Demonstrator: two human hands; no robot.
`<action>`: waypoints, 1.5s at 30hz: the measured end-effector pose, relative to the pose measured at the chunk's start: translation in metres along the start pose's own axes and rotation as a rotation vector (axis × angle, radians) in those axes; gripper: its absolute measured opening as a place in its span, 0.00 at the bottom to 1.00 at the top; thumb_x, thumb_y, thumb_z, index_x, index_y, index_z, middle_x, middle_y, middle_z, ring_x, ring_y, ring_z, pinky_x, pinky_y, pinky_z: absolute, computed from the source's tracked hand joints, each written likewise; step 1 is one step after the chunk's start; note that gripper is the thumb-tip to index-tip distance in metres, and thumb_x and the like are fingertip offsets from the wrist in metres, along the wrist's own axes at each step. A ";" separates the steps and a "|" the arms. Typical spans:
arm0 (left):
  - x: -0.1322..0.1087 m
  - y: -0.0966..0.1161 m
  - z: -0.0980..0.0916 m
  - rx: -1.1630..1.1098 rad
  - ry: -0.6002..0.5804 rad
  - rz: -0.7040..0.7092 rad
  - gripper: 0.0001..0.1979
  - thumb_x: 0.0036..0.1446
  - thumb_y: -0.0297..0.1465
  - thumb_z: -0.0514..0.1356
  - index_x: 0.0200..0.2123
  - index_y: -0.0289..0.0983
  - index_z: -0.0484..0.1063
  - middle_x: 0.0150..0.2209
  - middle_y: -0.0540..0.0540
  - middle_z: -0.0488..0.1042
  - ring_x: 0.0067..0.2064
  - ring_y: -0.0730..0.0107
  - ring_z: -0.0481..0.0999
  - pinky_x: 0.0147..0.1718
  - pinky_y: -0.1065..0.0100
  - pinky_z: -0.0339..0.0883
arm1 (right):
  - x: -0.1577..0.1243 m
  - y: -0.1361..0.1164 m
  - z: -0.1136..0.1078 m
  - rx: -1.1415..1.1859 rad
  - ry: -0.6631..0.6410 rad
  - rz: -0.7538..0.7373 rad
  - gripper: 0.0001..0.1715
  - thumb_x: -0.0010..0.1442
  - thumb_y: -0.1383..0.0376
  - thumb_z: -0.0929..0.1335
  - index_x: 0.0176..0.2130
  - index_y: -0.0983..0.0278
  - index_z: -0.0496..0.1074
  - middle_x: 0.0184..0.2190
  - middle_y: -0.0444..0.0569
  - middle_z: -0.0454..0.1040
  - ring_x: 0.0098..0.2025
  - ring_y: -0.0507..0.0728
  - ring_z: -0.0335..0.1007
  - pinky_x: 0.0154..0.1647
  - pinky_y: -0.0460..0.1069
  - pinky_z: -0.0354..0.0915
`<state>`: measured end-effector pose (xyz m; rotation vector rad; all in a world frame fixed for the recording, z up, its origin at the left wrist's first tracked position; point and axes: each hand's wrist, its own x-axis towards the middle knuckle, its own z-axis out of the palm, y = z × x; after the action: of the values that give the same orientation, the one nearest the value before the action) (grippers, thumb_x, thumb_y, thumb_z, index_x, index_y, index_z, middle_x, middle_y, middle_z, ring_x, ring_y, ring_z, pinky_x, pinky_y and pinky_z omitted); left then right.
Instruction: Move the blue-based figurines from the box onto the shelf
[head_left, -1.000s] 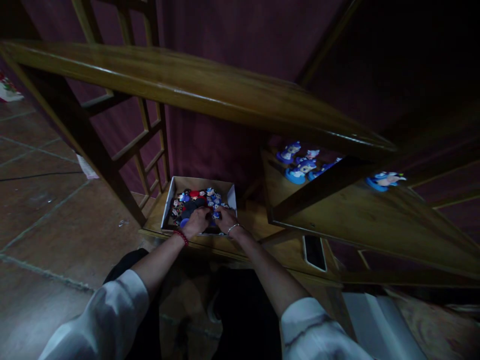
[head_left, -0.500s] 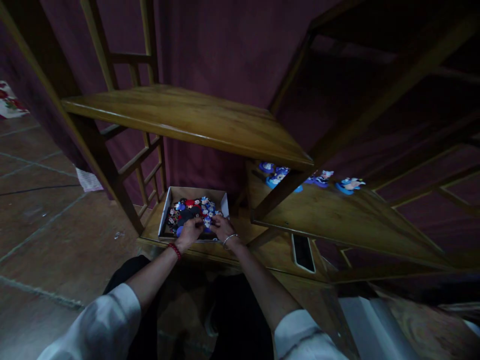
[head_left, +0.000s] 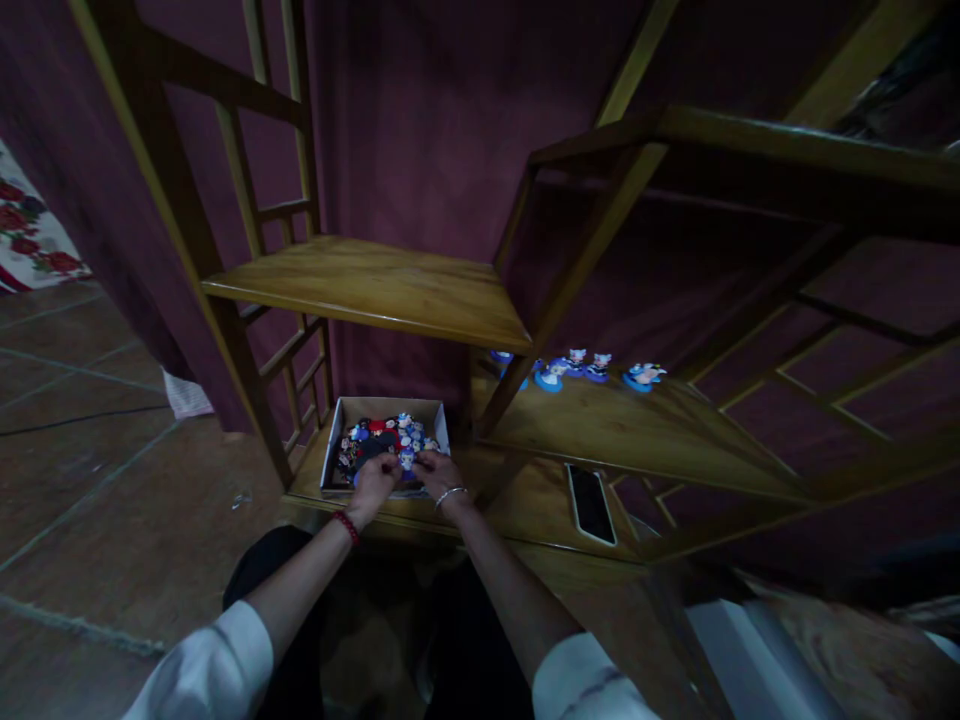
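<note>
Head view: near to far, dim light.
Left hand [head_left: 375, 483]: red bracelet [head_left: 347, 525] at the wrist; fingers drawn narrow, pinching one side of the small figurine.
Right hand [head_left: 439, 473]: pale bracelet [head_left: 450, 495] at the wrist; fingers likewise narrow, on the figurine's other side.
Small figurine [head_left: 407, 460]: blue and white, upright, held between the two hands at the near side of the cardboard box; whether its base touches anything below, cannot tell.
Cardboard box [head_left: 360, 407]: open-topped, on the bottom board [head_left: 495, 500]; many figures inside, heaped close together, red and black towards the left, blue and white towards the right. Exact count not readable.
Progress (judged): partial; several figures stand out on the side shelf, one is in hand and not set down, a good many lie in the box.
Phone [head_left: 591, 503]: dark screen, lying on the bottom board, well to the right of the box.
Side shelf [head_left: 645, 430]: higher than the box, to its right; standing figures [head_left: 551, 374] along its rear, one blue-based figure [head_left: 643, 376] apart at the right.
Obstruction: wooden post [head_left: 577, 270] slants between box and side shelf, partly hiding the leftmost figures; upper board [head_left: 367, 290] sits above the box.
Backdrop: purple curtain [head_left: 405, 150] behind the frame.
</note>
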<state>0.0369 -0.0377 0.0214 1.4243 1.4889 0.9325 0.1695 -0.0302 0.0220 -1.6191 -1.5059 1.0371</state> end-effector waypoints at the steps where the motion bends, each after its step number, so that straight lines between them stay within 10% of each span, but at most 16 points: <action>1: -0.003 0.002 -0.001 0.009 0.014 -0.002 0.06 0.43 0.29 0.53 0.23 0.34 0.69 0.21 0.53 0.68 0.27 0.76 0.67 0.27 0.77 0.60 | -0.002 -0.001 0.000 0.001 0.008 -0.003 0.10 0.45 0.68 0.64 0.31 0.64 0.71 0.31 0.45 0.75 0.35 0.53 0.69 0.39 0.49 0.64; 19: -0.045 0.039 -0.003 -0.282 -0.011 -0.029 0.07 0.46 0.28 0.54 0.29 0.32 0.70 0.27 0.49 0.73 0.29 0.75 0.71 0.31 0.73 0.66 | -0.049 -0.025 -0.026 0.061 0.094 -0.086 0.11 0.46 0.63 0.64 0.30 0.63 0.73 0.30 0.45 0.75 0.33 0.54 0.70 0.37 0.49 0.66; 45: -0.089 0.083 0.028 -0.142 -0.081 0.159 0.07 0.43 0.29 0.58 0.28 0.33 0.72 0.28 0.47 0.74 0.33 0.69 0.72 0.33 0.70 0.66 | -0.121 -0.045 -0.098 0.230 -0.024 -0.076 0.20 0.37 0.59 0.70 0.32 0.67 0.72 0.33 0.49 0.75 0.37 0.58 0.70 0.42 0.53 0.63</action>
<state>0.0921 -0.1211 0.0961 1.4735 1.2390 1.0432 0.2355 -0.1432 0.1182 -1.3843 -1.3963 1.1459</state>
